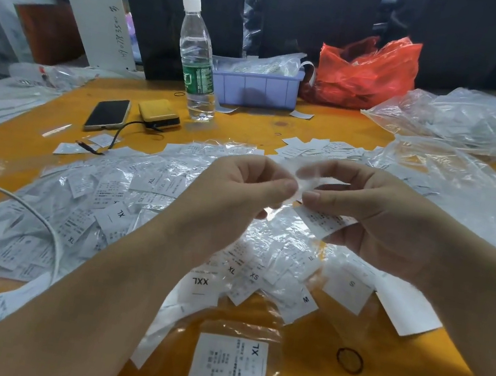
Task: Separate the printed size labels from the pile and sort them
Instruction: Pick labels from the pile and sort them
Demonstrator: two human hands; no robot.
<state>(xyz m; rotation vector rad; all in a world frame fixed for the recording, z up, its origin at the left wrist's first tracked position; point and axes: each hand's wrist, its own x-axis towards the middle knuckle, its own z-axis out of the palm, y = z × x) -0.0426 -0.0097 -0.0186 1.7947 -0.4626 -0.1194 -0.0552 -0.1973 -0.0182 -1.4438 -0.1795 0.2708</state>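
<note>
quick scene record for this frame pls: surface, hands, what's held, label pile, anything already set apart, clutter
surface: orange table
left hand: pinches a small clear sleeve, blurred
right hand: pinches the same sleeve; a printed label rests against its fingers
label pile: loose, spread across table, sizes XL, XXL, XS, M, S readable
set apart: one bagged XL label at near edge
clutter: water bottle, phone, purple bin, red bag, rubber band

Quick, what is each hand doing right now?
Left hand: pinching a small clear plastic sleeve.
Right hand: pinching the same sleeve, with a white printed label held under its fingers.
</note>
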